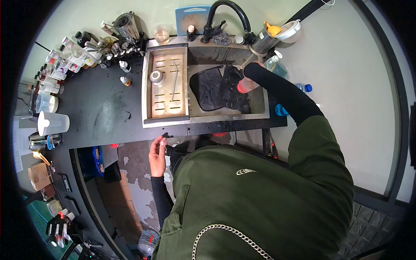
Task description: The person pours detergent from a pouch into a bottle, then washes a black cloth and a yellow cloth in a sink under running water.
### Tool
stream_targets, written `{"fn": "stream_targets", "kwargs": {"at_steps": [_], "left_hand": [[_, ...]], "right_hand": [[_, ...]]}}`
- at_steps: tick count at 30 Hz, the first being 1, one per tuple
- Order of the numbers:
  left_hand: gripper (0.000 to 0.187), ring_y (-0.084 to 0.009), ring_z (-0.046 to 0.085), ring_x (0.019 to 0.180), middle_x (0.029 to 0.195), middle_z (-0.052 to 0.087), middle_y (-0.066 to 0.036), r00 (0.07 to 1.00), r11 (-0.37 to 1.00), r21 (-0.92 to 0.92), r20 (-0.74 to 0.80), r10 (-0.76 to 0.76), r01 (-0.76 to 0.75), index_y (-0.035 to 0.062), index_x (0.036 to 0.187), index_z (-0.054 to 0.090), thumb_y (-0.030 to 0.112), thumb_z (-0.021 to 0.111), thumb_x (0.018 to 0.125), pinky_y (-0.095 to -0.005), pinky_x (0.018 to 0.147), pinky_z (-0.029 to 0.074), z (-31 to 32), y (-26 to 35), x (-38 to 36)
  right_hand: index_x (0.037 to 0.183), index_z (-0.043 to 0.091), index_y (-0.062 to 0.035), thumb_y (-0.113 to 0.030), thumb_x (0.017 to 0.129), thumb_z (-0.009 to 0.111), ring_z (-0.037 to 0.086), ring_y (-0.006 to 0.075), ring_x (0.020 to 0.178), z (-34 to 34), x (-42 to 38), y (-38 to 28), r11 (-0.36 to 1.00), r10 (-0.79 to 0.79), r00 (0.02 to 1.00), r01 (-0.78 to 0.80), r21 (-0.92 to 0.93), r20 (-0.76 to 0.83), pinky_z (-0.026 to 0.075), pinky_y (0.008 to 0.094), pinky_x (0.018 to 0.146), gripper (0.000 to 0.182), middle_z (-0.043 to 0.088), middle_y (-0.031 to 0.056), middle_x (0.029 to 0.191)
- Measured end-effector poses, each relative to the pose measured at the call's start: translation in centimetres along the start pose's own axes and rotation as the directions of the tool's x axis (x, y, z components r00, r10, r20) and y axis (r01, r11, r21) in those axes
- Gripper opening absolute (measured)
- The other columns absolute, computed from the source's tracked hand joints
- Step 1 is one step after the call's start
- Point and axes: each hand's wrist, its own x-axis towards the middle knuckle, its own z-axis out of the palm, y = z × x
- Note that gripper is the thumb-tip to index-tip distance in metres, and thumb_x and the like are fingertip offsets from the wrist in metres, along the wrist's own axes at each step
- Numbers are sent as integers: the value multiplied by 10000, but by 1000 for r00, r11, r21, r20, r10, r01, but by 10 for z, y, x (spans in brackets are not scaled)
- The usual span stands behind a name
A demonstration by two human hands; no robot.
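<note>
A clear cup with a red base [246, 85] sits over the sink basin [255, 108], above a dark cloth [216, 91] lying in it. The right hand [253, 69] reaches to it; its fingers are hidden, so the grip cannot be told. The left hand [157, 155] rests open-fingered at the black counter edge [108, 112]. A wooden drain tray [167, 82] holds a small round lid [157, 77].

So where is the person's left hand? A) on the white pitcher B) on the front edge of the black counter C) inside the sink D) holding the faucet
B: the left hand rests at the front edge of the black counter, just below the sink, while the right hand reaches into the sink with an orange cup.
</note>
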Motion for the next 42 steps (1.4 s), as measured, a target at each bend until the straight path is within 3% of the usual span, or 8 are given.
{"fn": "stream_targets", "kwargs": {"at_steps": [7,14,16,21,30,37,39,42], "left_hand": [[421,-134,586,1084,1225,619,-80,1000,1000,9,0,-8,8,21,1314,512,294,552,996,-279,914,460,-5,5,0],[426,-131,586,1075,1222,622,-70,999,1000,30,-48,3,-2,28,1309,517,317,545,998,-281,900,455,-6,10,-6],[426,-128,586,1067,1221,622,-69,997,1000,29,-71,5,-3,29,1308,518,320,544,998,-278,897,455,-6,8,-11],[416,-109,581,1042,1212,622,-78,998,999,-29,-62,18,-20,13,1313,512,289,540,1003,-254,880,459,3,-8,-15],[420,-106,579,1048,1213,620,-61,999,1000,26,-31,12,-11,27,1321,507,297,542,1000,-252,893,451,9,7,-12],[431,-112,581,1055,1218,619,-58,999,1000,5,-47,-5,5,34,1316,513,320,548,997,-268,883,460,13,5,-13],[425,-111,584,1045,1210,623,-64,1000,1000,2,-21,0,0,32,1313,515,315,547,997,-260,869,465,16,3,-10],[408,-114,589,1040,1206,626,-61,1000,1000,19,14,25,-25,35,1309,521,297,550,998,-258,865,465,19,9,-6]], "right_hand": [[1124,689,-36,-432,597,854,664,297,1040,-16,-29,-26,963,-213,930,252,98,-300,527,445,866,679,668,149,1167],[1094,692,-36,-382,616,844,694,295,908,-34,19,-53,987,143,936,-159,-24,-321,542,534,693,609,702,102,1059],[1139,687,-47,-489,597,849,652,290,1063,-43,-55,-36,973,-188,941,218,80,-280,525,459,862,717,661,115,1192],[1110,701,-43,-460,599,854,638,281,1095,-37,-30,-54,968,-222,909,248,31,-353,523,448,877,677,651,119,1210],[772,688,-162,-323,587,826,693,253,719,-47,10,-36,973,84,892,24,231,-445,526,460,600,282,702,-1,851],[971,700,-148,-398,618,853,701,251,713,-27,-6,-20,990,-16,977,45,133,-211,576,450,613,458,713,20,892],[1041,700,-114,-370,615,857,706,264,745,-18,-19,-15,975,8,915,83,206,-403,581,476,629,521,715,49,935],[1220,585,-35,-349,553,877,655,288,1063,-5,-23,0,918,18,925,136,373,-381,536,465,867,794,640,147,1220]]}}
